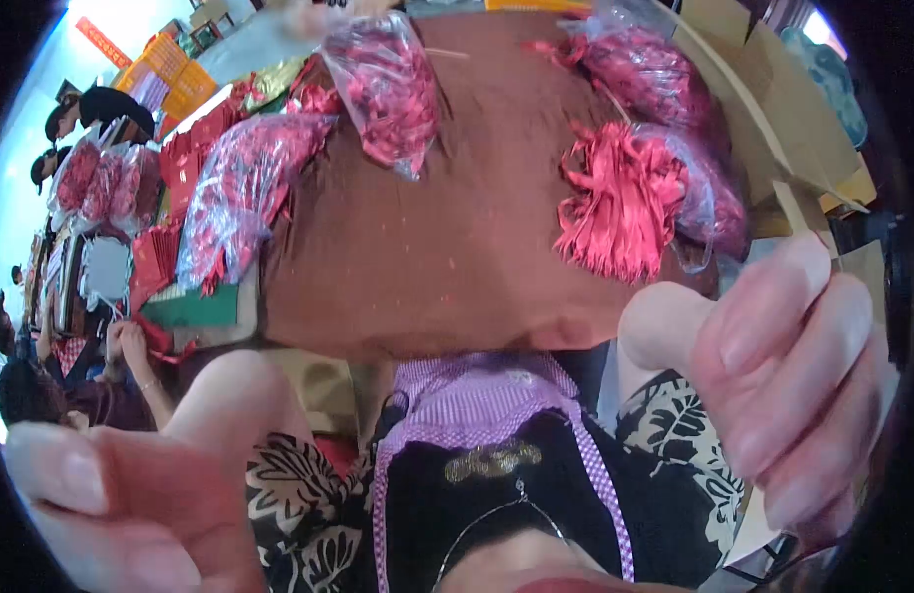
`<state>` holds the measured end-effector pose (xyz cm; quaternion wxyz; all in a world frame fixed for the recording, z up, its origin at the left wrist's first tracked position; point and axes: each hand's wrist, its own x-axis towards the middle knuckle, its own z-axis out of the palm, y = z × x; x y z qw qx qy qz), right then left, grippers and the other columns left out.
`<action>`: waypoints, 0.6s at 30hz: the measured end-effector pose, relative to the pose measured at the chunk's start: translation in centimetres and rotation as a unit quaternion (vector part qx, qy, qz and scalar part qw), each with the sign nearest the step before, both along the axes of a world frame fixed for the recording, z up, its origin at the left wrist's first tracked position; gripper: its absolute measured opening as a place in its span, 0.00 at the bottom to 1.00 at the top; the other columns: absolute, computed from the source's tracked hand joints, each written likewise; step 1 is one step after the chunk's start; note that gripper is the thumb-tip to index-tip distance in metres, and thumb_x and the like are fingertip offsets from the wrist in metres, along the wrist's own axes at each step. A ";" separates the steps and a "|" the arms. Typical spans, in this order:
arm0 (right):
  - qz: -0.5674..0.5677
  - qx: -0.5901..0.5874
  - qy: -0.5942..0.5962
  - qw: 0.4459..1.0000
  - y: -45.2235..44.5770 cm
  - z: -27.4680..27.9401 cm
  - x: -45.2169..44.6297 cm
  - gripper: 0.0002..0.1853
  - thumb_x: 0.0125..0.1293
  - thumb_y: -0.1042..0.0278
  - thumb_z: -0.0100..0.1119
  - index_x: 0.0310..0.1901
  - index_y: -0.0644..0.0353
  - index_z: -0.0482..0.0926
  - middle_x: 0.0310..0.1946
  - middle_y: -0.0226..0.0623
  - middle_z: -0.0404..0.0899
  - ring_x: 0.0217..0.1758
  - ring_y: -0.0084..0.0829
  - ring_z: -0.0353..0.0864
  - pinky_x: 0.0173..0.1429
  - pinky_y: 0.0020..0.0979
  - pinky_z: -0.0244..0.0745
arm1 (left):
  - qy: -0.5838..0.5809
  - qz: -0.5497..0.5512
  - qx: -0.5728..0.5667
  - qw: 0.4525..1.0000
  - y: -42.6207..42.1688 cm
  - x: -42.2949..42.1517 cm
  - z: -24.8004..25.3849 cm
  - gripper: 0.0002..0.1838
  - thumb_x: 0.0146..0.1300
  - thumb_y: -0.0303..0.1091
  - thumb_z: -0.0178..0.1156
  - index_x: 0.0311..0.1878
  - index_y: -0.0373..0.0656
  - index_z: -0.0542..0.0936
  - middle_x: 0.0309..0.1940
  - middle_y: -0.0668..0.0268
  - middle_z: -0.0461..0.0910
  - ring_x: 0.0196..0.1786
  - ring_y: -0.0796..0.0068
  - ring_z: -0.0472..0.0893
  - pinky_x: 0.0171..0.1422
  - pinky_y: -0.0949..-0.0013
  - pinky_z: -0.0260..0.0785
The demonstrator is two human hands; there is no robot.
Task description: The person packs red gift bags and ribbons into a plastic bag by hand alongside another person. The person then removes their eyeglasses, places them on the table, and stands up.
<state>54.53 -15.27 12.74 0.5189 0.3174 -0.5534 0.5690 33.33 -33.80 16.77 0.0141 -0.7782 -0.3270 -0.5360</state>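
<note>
My left hand (111, 509) is raised close to the camera at the lower left, its fingers loosely bent and the thumb apart from them. Nothing shows in it. At the right, my right hand (793, 385) is also held up near the camera, fingers loosely curled, with no object visible between them. Both hands are off the brown-covered table (427, 257). Beyond my right hand lies a fanned bundle of red ribbons (615, 208), partly in a clear plastic bag (699, 188). A bag of red ribbons (249, 188) rests on the table's left side.
More bagged red ribbons (383, 94) lie at the far side, and another bag (645, 74) at the far right. Open cardboard boxes (753, 99) stand along the right edge. To the left, a co-worker's hands (130, 346) are beside a green mat (195, 308) and red packets (155, 259).
</note>
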 end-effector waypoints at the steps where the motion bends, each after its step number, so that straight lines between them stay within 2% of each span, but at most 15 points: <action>1: -0.214 0.073 -0.117 0.967 0.5 -0.4 0.6 0.05 0.57 0.63 0.56 0.25 0.42 0.74 0.21 0.14 0.69 0.29 0.10 0.61 0.35 0.15 0.54 | -0.001 0.007 -0.008 1.000 0.1 0.1 -0.3 0.20 0.57 0.39 0.48 0.46 0.31 0.69 0.38 0.48 0.72 0.38 0.59 0.72 0.46 0.57 0.64; 2: -0.180 0.051 -0.152 0.971 0.6 -0.9 1.6 0.05 0.56 0.62 0.57 0.25 0.44 0.73 0.21 0.16 0.69 0.31 0.14 0.63 0.35 0.16 0.55 | -0.001 0.013 -0.016 1.000 0.1 0.3 -0.6 0.19 0.57 0.38 0.48 0.45 0.31 0.69 0.38 0.48 0.72 0.38 0.59 0.72 0.46 0.57 0.64; 10: -0.161 -0.005 -0.269 0.950 0.8 -1.9 1.7 0.04 0.56 0.62 0.58 0.29 0.47 0.72 0.25 0.21 0.69 0.30 0.21 0.65 0.33 0.20 0.57 | 0.014 0.072 -0.094 0.993 1.6 0.5 -2.7 0.18 0.56 0.36 0.49 0.44 0.30 0.69 0.36 0.48 0.72 0.36 0.60 0.73 0.44 0.58 0.66; 15: -0.173 -0.059 -0.372 0.910 1.1 -2.9 0.3 0.06 0.56 0.62 0.58 0.32 0.49 0.71 0.27 0.24 0.69 0.30 0.26 0.66 0.32 0.22 0.59 | 0.015 0.103 -0.112 0.988 3.4 -0.3 -3.5 0.17 0.56 0.34 0.50 0.43 0.30 0.69 0.36 0.48 0.72 0.35 0.61 0.73 0.43 0.58 0.66; 17: -0.142 -0.069 -0.303 0.940 2.6 -5.1 -1.5 0.08 0.58 0.63 0.57 0.35 0.53 0.71 0.24 0.29 0.69 0.25 0.27 0.67 0.26 0.24 0.60 | 0.012 0.125 -0.123 0.984 4.7 -0.5 -4.8 0.17 0.55 0.34 0.51 0.43 0.30 0.69 0.35 0.48 0.72 0.35 0.61 0.73 0.42 0.58 0.67; 18: -0.128 -0.070 -0.264 0.954 3.5 -6.4 -2.5 0.09 0.59 0.63 0.56 0.37 0.55 0.70 0.23 0.31 0.69 0.22 0.27 0.67 0.24 0.25 0.60 | 0.002 0.129 -0.093 0.987 5.4 -0.8 -5.9 0.13 0.56 0.29 0.49 0.43 0.31 0.69 0.35 0.49 0.73 0.35 0.63 0.74 0.42 0.60 0.68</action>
